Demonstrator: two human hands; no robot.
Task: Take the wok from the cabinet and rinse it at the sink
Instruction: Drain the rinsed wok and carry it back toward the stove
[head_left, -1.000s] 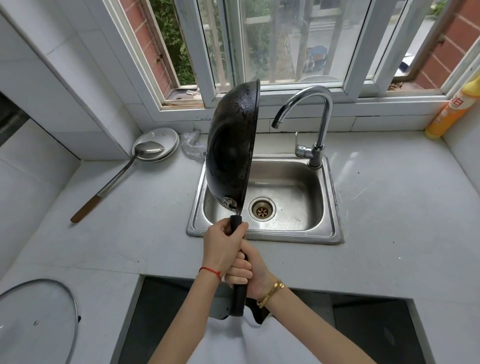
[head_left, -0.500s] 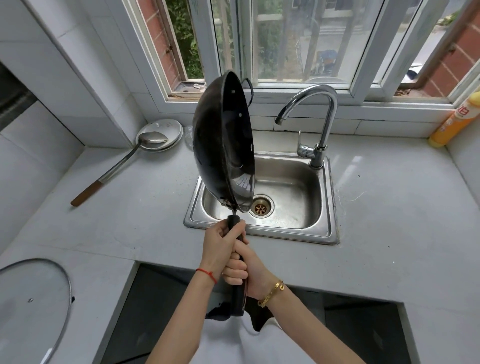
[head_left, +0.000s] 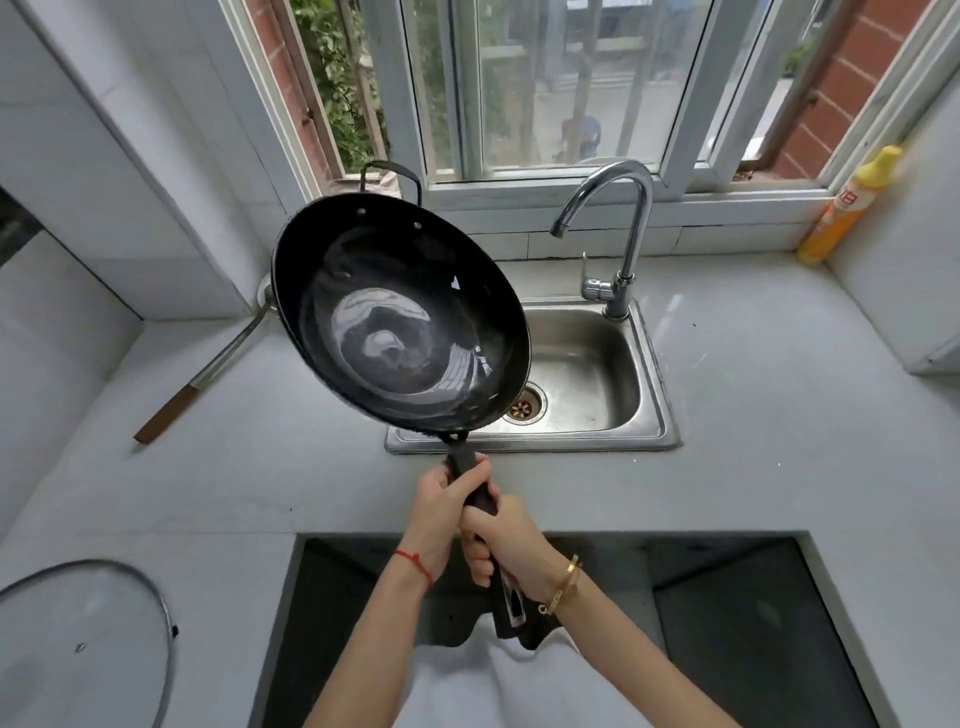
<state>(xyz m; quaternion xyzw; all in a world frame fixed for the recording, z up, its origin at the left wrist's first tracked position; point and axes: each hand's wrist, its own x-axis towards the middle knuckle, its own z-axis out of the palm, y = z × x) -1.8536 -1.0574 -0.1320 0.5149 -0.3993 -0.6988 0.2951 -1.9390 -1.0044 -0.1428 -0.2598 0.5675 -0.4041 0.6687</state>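
Pale grey surface (head_left: 779, 467), L-shaped beneath a window, carrying a recessed steel sink (head_left: 649, 415) with a curved chrome faucet (head_left: 631, 244) at its far edge. Black wok (head_left: 400, 322), held in the air over the left part of the sink and the adjoining surface; it is tilted so that its glossy, reflective interior faces the camera, with two rivets and a small loop handle at the far rim and a long dark handle running toward the viewer. Glass lid (head_left: 83, 639), lying flat at the near left. Ladle (head_left: 208, 374) with a wooden grip, lying on the surface left of the wok, its bowl hidden behind the pan. Yellow bottle (head_left: 847, 208), upright in the far right corner. Left hand (head_left: 441, 512), red cord at the wrist, fingers wrapped closed around the handle nearest the pan. Right hand (head_left: 506, 538), gold bracelet at the wrist, fingers curled tightly around the handle just behind the left, the two hands touching.
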